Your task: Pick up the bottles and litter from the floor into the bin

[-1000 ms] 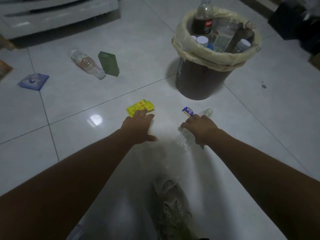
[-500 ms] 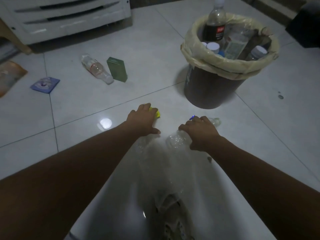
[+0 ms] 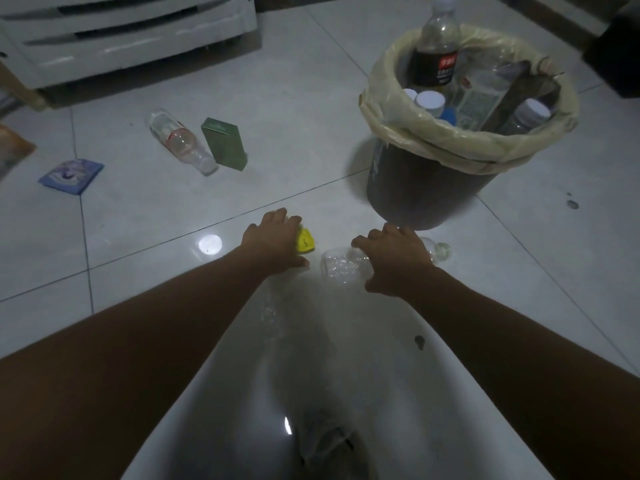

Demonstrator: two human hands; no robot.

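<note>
Head view – floor and bin
Clear bottle (image 3: 341,266): lies on its side on the tiled floor (image 3: 346,81), just in front of the bin (image 3: 415,195). Its long axis runs left to right, with the neck end pointing right past the bin's base and the bottom towards the left hand.
Right hand (image 3: 394,261): palm down over the bottle's middle, fingers curled round it, thumb on our side – a grip.
Left hand (image 3: 273,242): palm down on the yellow packet (image 3: 305,241), fingers curled over its far edge, thumb out to the side.
Yellow packet: only one bent corner shows beside the hand, so we cannot read which way it lies.
Bin: upright, pale liner (image 3: 398,109) folded over the rim, bottles standing inside it neck up.
Further litter: a second bottle (image 3: 181,143) lies on its side, touching or just beside a green box (image 3: 225,145). A blue packet (image 3: 71,176) lies flat, well to the left.
Hidden or unclear: the clear bottle's midsection is under the hand – its label cannot be seen. The dim shape at the bottom edge is too dark to name.
</note>
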